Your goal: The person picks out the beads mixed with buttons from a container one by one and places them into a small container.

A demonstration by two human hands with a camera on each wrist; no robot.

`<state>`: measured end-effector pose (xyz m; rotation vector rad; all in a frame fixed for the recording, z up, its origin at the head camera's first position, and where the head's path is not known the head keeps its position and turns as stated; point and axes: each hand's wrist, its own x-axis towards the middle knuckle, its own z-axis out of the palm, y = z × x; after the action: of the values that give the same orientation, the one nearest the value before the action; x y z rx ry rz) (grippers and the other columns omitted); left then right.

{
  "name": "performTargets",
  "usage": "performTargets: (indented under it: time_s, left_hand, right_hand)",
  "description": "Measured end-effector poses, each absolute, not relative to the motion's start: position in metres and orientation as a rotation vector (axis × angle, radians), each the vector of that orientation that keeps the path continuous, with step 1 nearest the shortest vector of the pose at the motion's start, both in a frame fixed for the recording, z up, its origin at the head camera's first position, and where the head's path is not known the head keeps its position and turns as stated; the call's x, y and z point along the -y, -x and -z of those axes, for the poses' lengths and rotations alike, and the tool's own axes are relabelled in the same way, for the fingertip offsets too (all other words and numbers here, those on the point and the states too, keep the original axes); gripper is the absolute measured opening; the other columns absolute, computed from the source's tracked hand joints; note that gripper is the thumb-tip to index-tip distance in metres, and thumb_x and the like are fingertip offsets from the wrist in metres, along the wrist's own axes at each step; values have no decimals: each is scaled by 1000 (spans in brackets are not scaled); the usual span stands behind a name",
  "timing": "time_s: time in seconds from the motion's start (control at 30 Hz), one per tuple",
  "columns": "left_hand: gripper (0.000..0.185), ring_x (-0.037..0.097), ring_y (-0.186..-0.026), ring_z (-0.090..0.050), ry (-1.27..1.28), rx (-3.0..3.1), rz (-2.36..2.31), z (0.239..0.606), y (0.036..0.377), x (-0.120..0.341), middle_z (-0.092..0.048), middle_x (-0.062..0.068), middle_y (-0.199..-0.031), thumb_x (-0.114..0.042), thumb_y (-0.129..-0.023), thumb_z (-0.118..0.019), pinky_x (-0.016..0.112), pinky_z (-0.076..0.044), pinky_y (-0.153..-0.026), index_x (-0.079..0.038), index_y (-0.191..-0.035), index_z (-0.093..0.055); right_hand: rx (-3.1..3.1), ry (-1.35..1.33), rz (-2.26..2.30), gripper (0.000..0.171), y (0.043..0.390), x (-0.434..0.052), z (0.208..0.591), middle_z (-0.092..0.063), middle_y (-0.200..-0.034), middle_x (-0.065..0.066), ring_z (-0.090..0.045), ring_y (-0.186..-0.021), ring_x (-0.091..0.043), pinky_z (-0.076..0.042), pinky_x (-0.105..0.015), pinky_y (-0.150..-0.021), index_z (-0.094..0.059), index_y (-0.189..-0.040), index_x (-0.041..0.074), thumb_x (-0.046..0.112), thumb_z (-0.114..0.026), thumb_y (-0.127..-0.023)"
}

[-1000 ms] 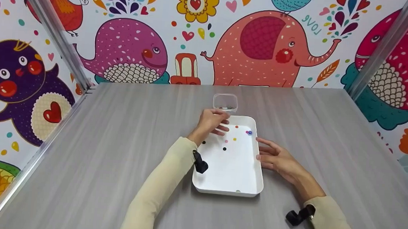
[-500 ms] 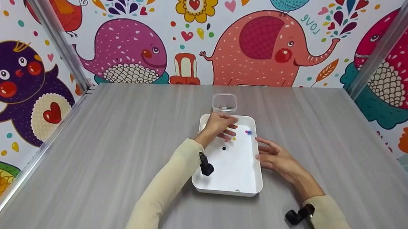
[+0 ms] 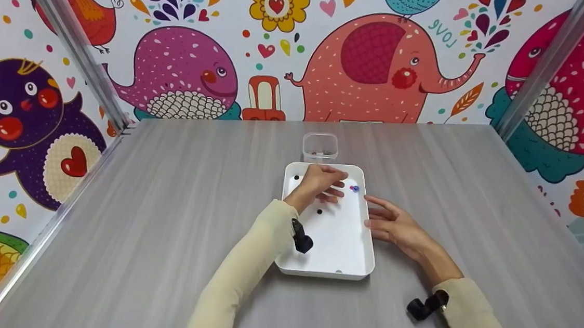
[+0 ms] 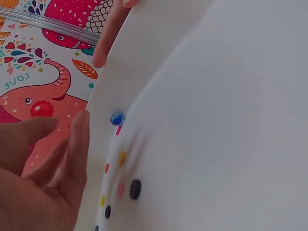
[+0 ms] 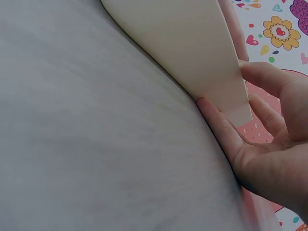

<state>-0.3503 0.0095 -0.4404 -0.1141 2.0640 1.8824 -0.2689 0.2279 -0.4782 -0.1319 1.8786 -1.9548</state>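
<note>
Left hand (image 3: 321, 184): hovers over far half of white tray (image 3: 357, 265), fingers loosely curled, holding nothing visible, reaching among beads (image 4: 135, 188).
Right hand (image 3: 396, 227): fingers straight against tray's right wall, steadying it.
Clear cup (image 3: 319, 148): just beyond tray's far edge.

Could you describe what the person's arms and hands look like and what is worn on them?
Both arms wear long, close-fitting cream sleeves that end at the wrists. The left hand and the right hand are bare, with no gloves or rings to be seen. A small black camera unit is strapped at each wrist: the left wrist camera and the right wrist camera.
</note>
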Motion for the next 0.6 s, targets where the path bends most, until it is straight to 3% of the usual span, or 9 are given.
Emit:
performTargets:
  time_s: [0.13, 0.4, 0.6]
  left_hand:
    - [25, 11, -58, -69, 126, -2071, -1870, 442, 351, -14, -75, 19, -106, -21, -92, -71, 22, -60, -48, -4, -110, -72]
    - [27, 16, -65, -73, 148, -2063, -1844, 446, 350, -17, -76, 17, -103, -21, -93, -71, 26, -63, -53, -4, -113, -71]
    - [26, 18, -57, -71, 147, -2003, -1893, 447, 350, -20, -76, 20, -101, -17, -93, -70, 27, -62, -49, -1, -113, -69]
  right_hand:
    - [-1879, 130, 1958, 79, 269, -228, 478, -33, -155, -28, -56, -126, -23, -60, -31, -97, -30, -157, 11, 6, -72, -90]
    - [-1868, 138, 1964, 79, 268, -228, 477, -31, -157, -29, -54, -129, -25, -60, -32, -98, -29, -158, 9, 6, -71, -91]
    - [-1866, 156, 1966, 79, 268, -229, 477, -32, -156, -29, -54, -129, -25, -60, -32, -98, -28, -158, 9, 6, -70, -91]
